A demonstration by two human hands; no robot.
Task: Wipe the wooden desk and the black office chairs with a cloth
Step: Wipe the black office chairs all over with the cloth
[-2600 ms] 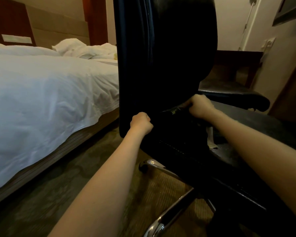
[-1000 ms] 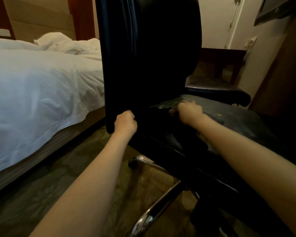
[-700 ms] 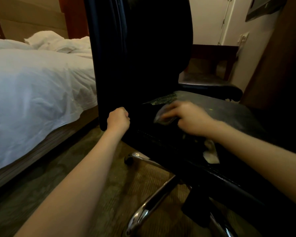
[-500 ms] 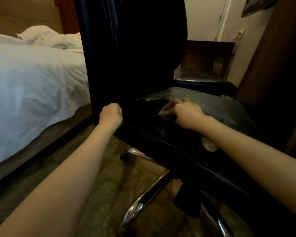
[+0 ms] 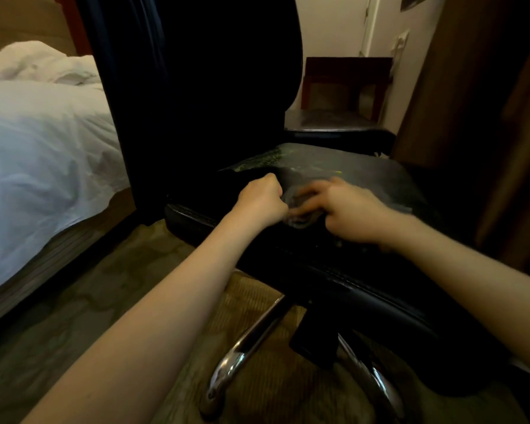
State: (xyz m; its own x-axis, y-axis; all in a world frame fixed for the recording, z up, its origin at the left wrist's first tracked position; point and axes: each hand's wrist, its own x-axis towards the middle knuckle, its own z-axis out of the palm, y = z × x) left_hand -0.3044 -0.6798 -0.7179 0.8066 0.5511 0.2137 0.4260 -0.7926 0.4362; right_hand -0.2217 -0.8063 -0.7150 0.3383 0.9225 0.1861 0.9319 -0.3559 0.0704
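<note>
Left hand (image 5: 262, 203) and right hand (image 5: 349, 212) are apparently clutching the cloth (image 5: 300, 209) on the chair seat (image 5: 367, 175); overlapping strokes suit.

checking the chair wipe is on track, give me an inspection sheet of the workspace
surface: black leather office chair seat, dull, with a greenish speckled patch at the rear
job's things: crumpled grey cloth on the seat; second black chair behind
clutter: nothing seen
grippers: left hand fisted against the cloth, hold unclear; right hand grips the cloth
cables: nothing seen
surroundings: white bed to the left; patterned carpet; chrome chair base
</note>
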